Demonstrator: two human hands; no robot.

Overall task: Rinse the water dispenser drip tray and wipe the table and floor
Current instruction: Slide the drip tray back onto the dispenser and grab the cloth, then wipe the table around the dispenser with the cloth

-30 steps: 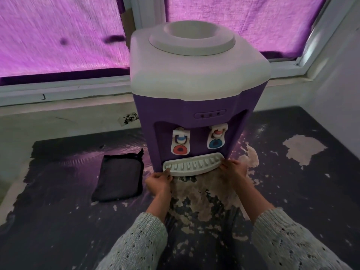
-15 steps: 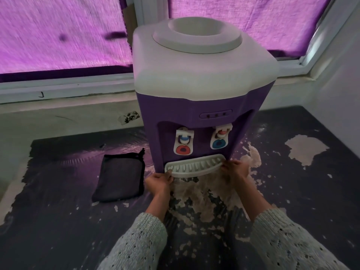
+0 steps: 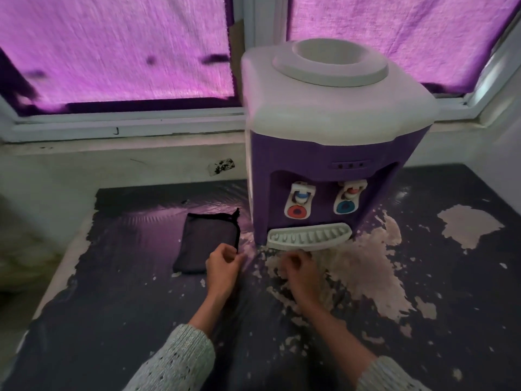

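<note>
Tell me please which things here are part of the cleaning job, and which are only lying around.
Part of the job:
- drip tray, seated at the dispenser's base
- water dispenser
- table with its peeling dark surface
- left hand and right hand, both holding nothing

Only lying around:
- black pouch on the table, left of the dispenser
- purple curtains over the window

Single head view, looking forward and down, close over table (image 3: 112,320), facing window (image 3: 118,46).
</note>
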